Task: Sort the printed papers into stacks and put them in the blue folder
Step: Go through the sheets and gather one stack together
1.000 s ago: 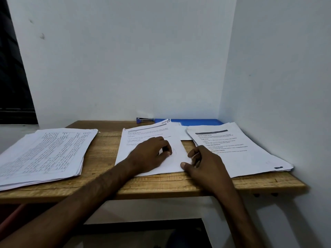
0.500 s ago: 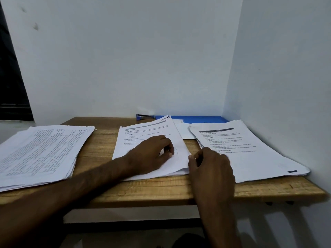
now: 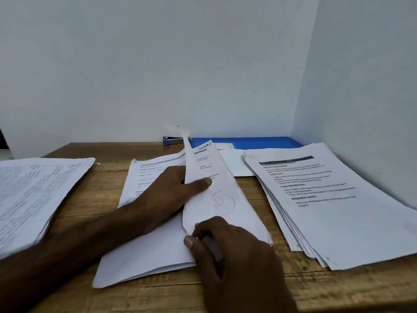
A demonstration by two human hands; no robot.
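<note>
Fingers (image 3: 203, 182) round sheet (image 3: 225, 184) (wooden desk (image 3: 101, 195), white walls (image 3: 158, 64))

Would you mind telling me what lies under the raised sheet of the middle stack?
Under the raised sheet lies the middle stack, its next printed page partly showing. The left hand pinches the sheet, thumb on top; its fingers underneath are covered.

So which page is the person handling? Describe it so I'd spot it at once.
On the wooden table, find the middle pile of three paper piles. The lifted sheet rises from it, gripped by the left hand and pinched by the right hand. Only it stands off its pile and bears a hand-drawn circled 2.
</note>
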